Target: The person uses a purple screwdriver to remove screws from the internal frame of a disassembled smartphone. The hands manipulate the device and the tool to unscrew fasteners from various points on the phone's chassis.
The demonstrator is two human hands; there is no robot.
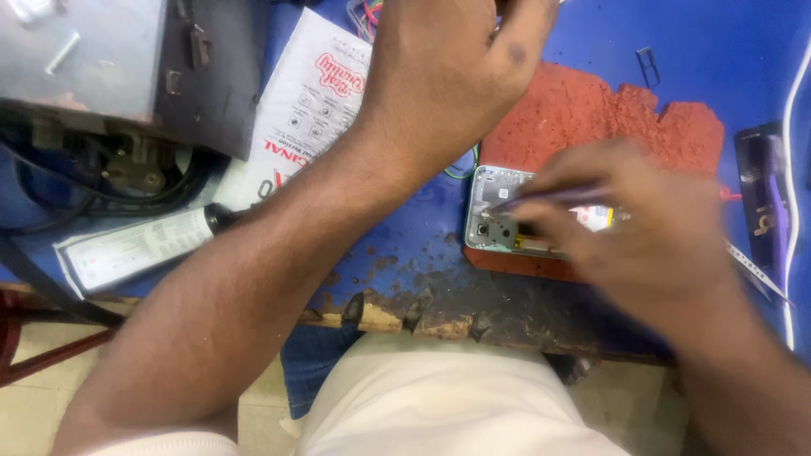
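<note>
The opened phone [498, 221] lay on a red pad [591, 114] on the blue worktop [405, 228], its inner parts exposed. The right hand [642, 228] pinched a thin tool [549, 198], probably tweezers, over it; the left hand [448, 67] was closed beyond, its contents hidden.

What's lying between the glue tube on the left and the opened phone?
In the head view, the left forearm crosses the bare, worn blue tabletop between the glue tube and the opened phone.
</note>
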